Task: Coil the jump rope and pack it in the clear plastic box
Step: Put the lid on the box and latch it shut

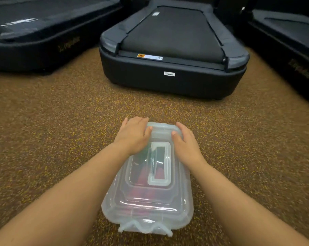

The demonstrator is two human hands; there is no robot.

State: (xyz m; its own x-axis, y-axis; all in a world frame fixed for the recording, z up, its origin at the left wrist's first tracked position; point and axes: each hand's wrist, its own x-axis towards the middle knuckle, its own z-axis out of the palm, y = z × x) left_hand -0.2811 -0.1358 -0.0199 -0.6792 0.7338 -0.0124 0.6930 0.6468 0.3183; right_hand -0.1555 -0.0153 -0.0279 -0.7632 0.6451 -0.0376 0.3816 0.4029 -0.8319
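The clear plastic box lies on the speckled brown floor right in front of me, its lid on and a flat handle on top. Through the plastic I see the jump rope inside as blurred red and dark shapes. My left hand rests palm down on the far left corner of the lid, fingers curled over the far edge. On the far right corner lies my right hand, thumb on the lid and fingers wrapped down the side. A latch sticks out at the near end of the box.
A dark treadmill base stands straight ahead beyond the box. Further dark treadmills flank it at the far left and far right. Brown speckled floor spreads around the box on both sides.
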